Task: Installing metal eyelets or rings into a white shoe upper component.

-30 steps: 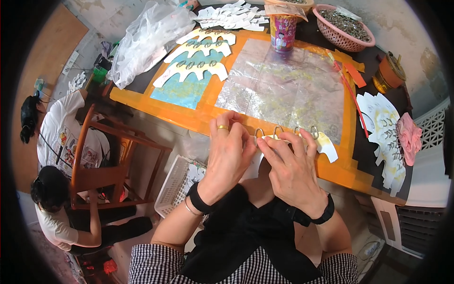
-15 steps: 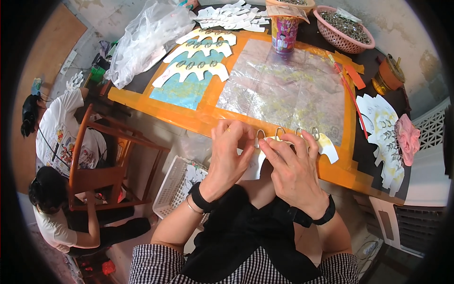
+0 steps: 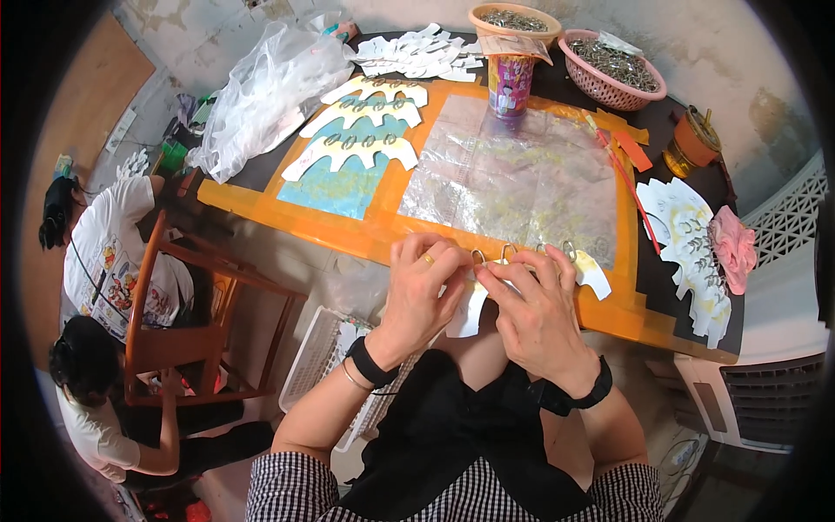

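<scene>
At the table's near edge I hold a white scalloped card (image 3: 595, 277) with a yellowish upper edge. Wire loops (image 3: 570, 249) stand up along that edge in a row. My left hand (image 3: 426, 283) is closed in a pinch at the card's left end, its fingertips partly hidden. My right hand (image 3: 539, 304) grips the card's middle, fingers bent over the edge and the thumb side close to the leftmost loop. Farther back on the left, several similar scalloped cards (image 3: 352, 150) with loops lie in rows on a blue sheet (image 3: 339, 196).
A clear plastic sheet (image 3: 522, 174) is taped down mid-table. Behind stand a purple cup (image 3: 509, 91) and pink basket (image 3: 613, 74) of metal pieces. At right are looped cards (image 3: 691, 265), a pink cloth (image 3: 733, 248) and a jar (image 3: 691, 143). Two people sit left, near a wooden chair (image 3: 178, 348).
The view has shifted slightly, so the table's things sit a little differently. Both hands stay at the card, with only small finger movements.
</scene>
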`<state>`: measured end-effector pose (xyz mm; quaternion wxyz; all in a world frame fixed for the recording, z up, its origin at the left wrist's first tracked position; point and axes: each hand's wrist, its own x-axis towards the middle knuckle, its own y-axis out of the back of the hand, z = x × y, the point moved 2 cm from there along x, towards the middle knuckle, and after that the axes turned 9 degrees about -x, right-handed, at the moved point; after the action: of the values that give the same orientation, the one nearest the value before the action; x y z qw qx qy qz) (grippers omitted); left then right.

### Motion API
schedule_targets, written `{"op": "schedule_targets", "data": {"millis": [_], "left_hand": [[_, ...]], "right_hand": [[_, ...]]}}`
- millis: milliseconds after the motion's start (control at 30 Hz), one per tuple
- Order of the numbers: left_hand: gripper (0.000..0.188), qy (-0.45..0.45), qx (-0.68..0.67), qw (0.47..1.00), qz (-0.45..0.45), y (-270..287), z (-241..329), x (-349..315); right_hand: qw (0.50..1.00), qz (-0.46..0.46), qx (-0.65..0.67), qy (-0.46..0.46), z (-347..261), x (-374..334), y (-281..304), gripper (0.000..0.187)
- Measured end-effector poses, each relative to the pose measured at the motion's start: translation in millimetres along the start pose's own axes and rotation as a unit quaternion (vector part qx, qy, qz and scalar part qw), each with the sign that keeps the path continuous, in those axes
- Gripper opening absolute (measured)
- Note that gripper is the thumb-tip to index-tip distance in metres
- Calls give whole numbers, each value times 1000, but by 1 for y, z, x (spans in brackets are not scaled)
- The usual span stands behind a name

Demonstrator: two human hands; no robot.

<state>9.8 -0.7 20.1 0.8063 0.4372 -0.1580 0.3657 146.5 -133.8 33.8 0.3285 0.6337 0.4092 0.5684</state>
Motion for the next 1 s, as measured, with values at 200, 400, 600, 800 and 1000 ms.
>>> {"op": "schedule_targets", "data": {"millis": [200, 400, 600, 800, 1000], "left_hand": [[23, -41, 51, 998, -4, 8, 9, -3], [30, -63, 84, 994, -7, 8, 13, -6], [24, -100, 124, 987, -14, 6, 10, 2], [19, -73, 125, 989, 16, 0, 12, -3], [15, -53, 95, 994, 29, -3, 14, 1]], "right_hand": [[1000, 13, 6, -11, 5, 10, 6, 47], [995, 89, 28, -41, 11, 19, 3, 27], [996, 73, 39, -12, 14, 26, 5, 18], [995, 87, 56, 5, 9, 26, 2, 10], [991, 111, 64, -38, 11, 26, -8, 9]]}}
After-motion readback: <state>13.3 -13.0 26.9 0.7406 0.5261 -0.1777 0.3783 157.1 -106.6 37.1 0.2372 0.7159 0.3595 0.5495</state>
